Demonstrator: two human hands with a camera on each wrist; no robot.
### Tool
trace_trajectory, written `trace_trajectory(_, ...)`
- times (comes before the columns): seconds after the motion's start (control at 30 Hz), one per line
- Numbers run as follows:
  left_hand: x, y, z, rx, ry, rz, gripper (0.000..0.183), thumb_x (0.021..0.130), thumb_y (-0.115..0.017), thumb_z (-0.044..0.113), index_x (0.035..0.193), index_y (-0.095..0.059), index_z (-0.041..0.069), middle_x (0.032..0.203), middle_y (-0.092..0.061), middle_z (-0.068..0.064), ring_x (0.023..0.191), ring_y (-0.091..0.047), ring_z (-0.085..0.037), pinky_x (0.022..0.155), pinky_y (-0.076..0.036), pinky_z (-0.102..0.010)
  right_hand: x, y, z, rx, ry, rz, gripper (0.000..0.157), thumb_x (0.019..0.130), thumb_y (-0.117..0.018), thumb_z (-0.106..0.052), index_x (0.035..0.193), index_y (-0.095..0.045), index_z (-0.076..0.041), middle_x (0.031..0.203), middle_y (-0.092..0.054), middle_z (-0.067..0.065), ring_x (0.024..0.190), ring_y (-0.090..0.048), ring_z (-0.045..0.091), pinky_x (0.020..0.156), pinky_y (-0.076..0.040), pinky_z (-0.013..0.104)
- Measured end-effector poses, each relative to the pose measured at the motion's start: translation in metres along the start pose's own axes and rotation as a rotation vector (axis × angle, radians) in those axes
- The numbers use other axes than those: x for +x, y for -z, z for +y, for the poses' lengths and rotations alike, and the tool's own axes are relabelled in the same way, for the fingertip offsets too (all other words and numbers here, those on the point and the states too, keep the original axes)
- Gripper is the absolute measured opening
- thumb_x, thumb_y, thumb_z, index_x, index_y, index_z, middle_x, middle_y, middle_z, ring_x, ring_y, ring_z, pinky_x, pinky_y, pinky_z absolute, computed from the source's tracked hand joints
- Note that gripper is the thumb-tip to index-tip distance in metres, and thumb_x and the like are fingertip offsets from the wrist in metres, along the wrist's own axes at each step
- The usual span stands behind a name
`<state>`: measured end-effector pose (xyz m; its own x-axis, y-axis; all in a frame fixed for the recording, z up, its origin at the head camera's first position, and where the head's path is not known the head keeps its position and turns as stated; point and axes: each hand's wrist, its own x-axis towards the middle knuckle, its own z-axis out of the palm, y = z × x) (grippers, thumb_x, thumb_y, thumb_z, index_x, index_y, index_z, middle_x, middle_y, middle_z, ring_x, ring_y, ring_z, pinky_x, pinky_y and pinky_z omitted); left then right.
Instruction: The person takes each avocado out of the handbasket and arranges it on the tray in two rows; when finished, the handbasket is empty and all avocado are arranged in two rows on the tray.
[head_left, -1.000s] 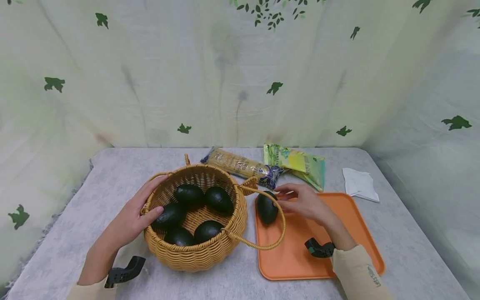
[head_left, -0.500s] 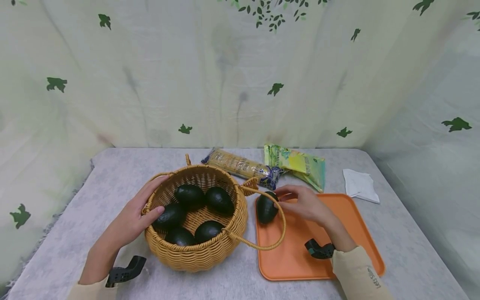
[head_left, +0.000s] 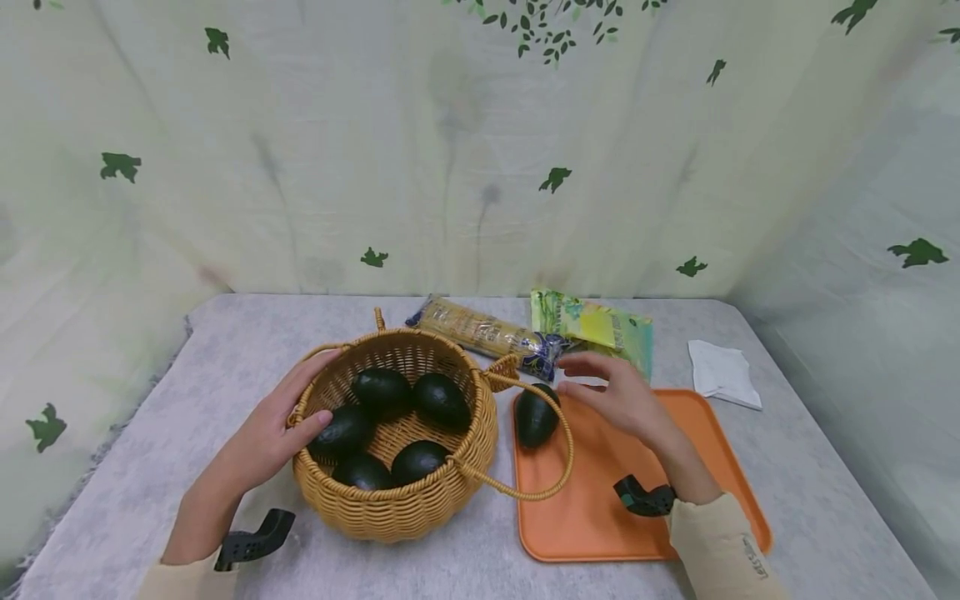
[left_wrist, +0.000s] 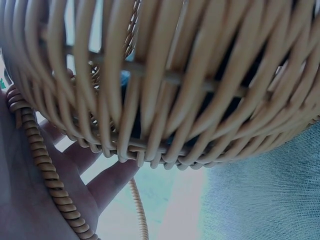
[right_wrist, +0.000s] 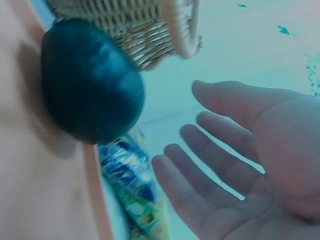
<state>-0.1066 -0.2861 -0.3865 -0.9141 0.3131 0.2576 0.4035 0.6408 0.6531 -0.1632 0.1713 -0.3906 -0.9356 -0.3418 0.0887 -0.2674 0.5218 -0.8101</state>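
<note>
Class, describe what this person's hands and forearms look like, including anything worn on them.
The left hand and right hand wear no gloves. The left sleeve and right sleeve are cream; the right one carries small dark lettering. The left wrist camera and right wrist camera have curved black bodies, the right showing a little green.

On the left, the basket is showing ribbed wicker with a low sheen, while the avocados are glinting with smooth, glossy skins. On the right, the tray is looking like smooth plastic. At the far side, the long packet and the green packet are shining in crinkled film. The table cover is looking matt and fibrous; the right sleeve, like matt cloth.
</note>
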Motion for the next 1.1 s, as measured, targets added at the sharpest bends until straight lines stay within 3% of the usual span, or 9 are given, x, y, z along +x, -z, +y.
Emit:
trace_trajectory(0.23,0.004,0.001,0.001,0.001,-0.04,-0.017,0.074,0.097,-0.063,0.014,0.162,-0.031,0.03,0.162,-0.037,-0.001,0.134,-0.046,-0.019,0.099,-0.043,-0.019,-0.001,0.005,-0.017,0.084,0.015,0.035,0.043,0.098,-0.072,-0.023,0.138,-0.064,-0.01,0.139,-0.064,0.014,0.128,-0.061,0.035,0.101,-0.053,0.041)
trace_trajectory(0.57,0.009,0.002,0.001,-0.018,-0.035,-0.034,0.074,0.098,-0.061,0.013,0.163,-0.03,0.031,0.162,-0.035,-0.001,0.136,-0.044,-0.019,0.1,-0.041,-0.016,0.009,0.007,-0.059,0.079,0.095,0.035,0.046,0.096,-0.075,-0.029,0.139,-0.064,-0.018,0.137,-0.065,0.003,0.127,-0.063,0.02,0.104,-0.052,0.039)
trace_trajectory(0.6,0.008,0.002,0.001,-0.014,-0.027,-0.031,0.074,0.098,-0.061,0.014,0.163,-0.029,0.031,0.163,-0.035,-0.001,0.135,-0.045,-0.021,0.101,-0.042,-0.019,0.011,0.007,-0.064,0.083,0.109,0.023,0.046,0.096,-0.075,-0.03,0.139,-0.064,-0.018,0.138,-0.065,0.002,0.128,-0.063,0.02,0.104,-0.051,0.039)
trace_trajectory(0.7,0.006,0.003,0.001,-0.023,-0.006,-0.025,0.075,0.097,-0.061,0.016,0.163,-0.028,0.032,0.164,-0.033,-0.005,0.135,-0.044,-0.029,0.107,-0.047,-0.044,0.018,0.004,-0.076,0.098,0.153,-0.021,0.046,0.097,-0.073,-0.029,0.14,-0.063,-0.018,0.139,-0.064,0.001,0.129,-0.062,0.019,0.105,-0.051,0.039)
trace_trajectory(0.8,0.004,0.003,0.001,-0.04,0.009,-0.022,0.077,0.097,-0.061,0.017,0.163,-0.027,0.033,0.165,-0.032,-0.007,0.137,-0.042,-0.035,0.104,-0.041,-0.07,0.025,0.0,-0.087,0.105,0.204,-0.063,0.045,0.097,-0.073,-0.026,0.14,-0.063,-0.015,0.139,-0.064,0.002,0.13,-0.061,0.019,0.105,-0.05,0.035)
trace_trajectory(0.83,0.003,0.003,0.001,-0.045,0.012,-0.022,0.077,0.097,-0.061,0.017,0.163,-0.027,0.033,0.165,-0.032,-0.006,0.137,-0.042,-0.035,0.104,-0.039,-0.071,0.027,-0.002,-0.09,0.107,0.217,-0.075,0.045,0.098,-0.072,-0.025,0.14,-0.063,-0.015,0.139,-0.064,0.002,0.13,-0.061,0.019,0.105,-0.05,0.033)
trace_trajectory(0.93,0.001,0.002,0.001,-0.031,0.018,-0.021,0.076,0.098,-0.061,0.017,0.163,-0.026,0.034,0.164,-0.033,-0.004,0.137,-0.043,-0.031,0.111,-0.042,-0.043,0.031,-0.008,-0.099,0.11,0.253,-0.1,0.043,0.098,-0.072,-0.022,0.139,-0.063,-0.015,0.139,-0.064,0.003,0.13,-0.061,0.016,0.104,-0.049,0.029)
trace_trajectory(1.03,-0.001,0.002,0.001,-0.006,0.023,-0.018,0.076,0.099,-0.061,0.017,0.163,-0.026,0.035,0.164,-0.035,-0.003,0.136,-0.044,-0.024,0.102,-0.034,-0.015,0.036,-0.014,-0.106,0.128,0.288,-0.112,0.043,0.097,-0.073,-0.021,0.138,-0.064,-0.013,0.138,-0.064,0.004,0.129,-0.061,0.014,0.105,-0.049,0.029)
trace_trajectory(1.1,0.0,0.002,0.001,-0.001,0.023,-0.022,0.075,0.099,-0.061,0.018,0.164,-0.026,0.035,0.164,-0.035,-0.003,0.136,-0.044,-0.021,0.101,-0.033,-0.014,0.038,-0.017,-0.111,0.139,0.307,-0.116,0.042,0.097,-0.073,-0.02,0.138,-0.064,-0.013,0.137,-0.065,0.004,0.128,-0.061,0.014,0.105,-0.05,0.032)
